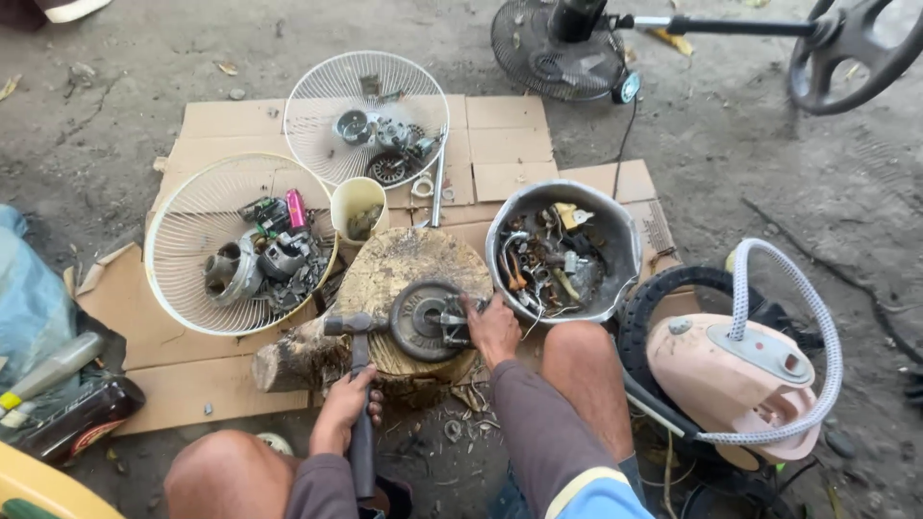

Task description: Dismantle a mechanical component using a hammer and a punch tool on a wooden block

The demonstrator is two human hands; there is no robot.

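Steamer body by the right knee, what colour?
Pale pink steamer body with a grey top panel, white-grey braided hose; clear in the head view.

Bare grey dirt or concrete floor (750,173), dusty, littered with dry leaves and debris. Flattened cardboard sheets (510,144) spread over it. Flat daylight, no hard shadows, probably outdoors or an open shed. Black fan base (558,43) at top, steering wheel (851,53) top right. No walls visible.
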